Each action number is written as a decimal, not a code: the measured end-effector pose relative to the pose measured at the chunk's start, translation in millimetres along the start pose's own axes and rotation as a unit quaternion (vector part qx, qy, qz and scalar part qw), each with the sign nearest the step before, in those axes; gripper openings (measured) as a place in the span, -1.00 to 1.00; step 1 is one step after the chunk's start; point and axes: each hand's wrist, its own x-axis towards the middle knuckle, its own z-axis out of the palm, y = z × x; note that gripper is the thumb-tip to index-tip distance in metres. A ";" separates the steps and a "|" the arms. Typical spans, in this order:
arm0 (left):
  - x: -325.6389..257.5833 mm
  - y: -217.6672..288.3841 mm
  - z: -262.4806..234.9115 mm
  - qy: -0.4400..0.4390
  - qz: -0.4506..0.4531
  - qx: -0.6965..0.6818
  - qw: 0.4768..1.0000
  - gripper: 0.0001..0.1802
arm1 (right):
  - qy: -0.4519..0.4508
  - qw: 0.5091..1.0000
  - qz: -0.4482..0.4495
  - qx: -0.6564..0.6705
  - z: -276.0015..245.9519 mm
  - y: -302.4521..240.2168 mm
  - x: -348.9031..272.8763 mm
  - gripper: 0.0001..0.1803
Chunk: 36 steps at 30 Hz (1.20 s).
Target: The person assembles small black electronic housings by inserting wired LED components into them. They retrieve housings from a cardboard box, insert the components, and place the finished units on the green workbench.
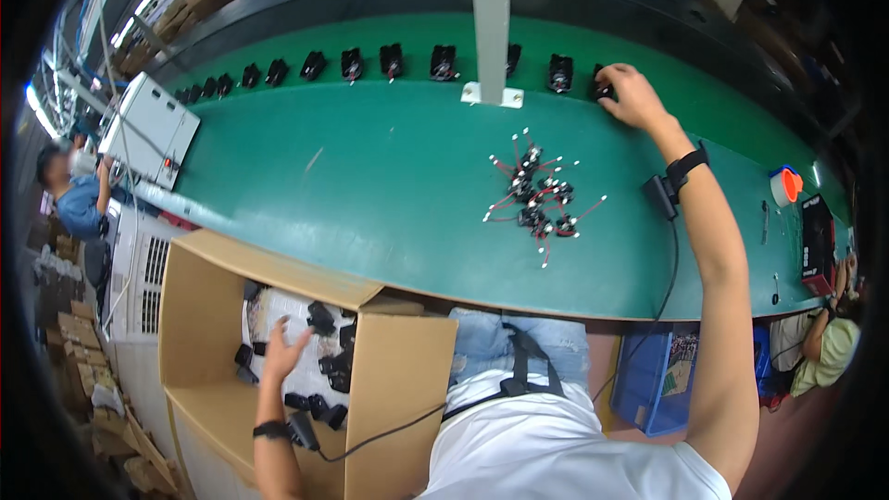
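My right hand [635, 98] reaches to the far strip of the green bench, its fingers closed on a black plastic housing [603, 85] that it partly covers. Just left of it stands another black housing [560, 73], part of a long row running off to the left. My left hand [285, 350] is low over an open cardboard box [400, 389], thumb and fingers spread with nothing between them. Beside its fingertips is a black plastic part [321, 318]; several similar black parts [339, 368] lie in the box.
A pile of small black parts with red wires [532, 190] lies mid-bench. A grey metal post [491, 28] rises from the bench. A white machine [153, 130] stands left, a blue crate [648, 384] below right, an orange-and-white container [786, 186] far right. People sit at both sides.
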 end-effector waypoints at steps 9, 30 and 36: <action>41.8 30.8 114.6 0.148 -0.015 0.151 0.977 0.17 | -0.045 0.959 0.038 0.278 -35.5 -79.9 -40.8 -0.66; 40.5 79.3 -76.4 0.057 0.032 -0.255 0.965 -0.68 | -0.063 0.810 0.166 0.559 -32.6 -103.0 -70.1 -0.78; -21.9 254.9 -123.7 0.044 0.198 -0.290 0.935 -0.70 | -0.009 0.832 0.149 0.534 -34.0 -110.4 -67.8 -0.79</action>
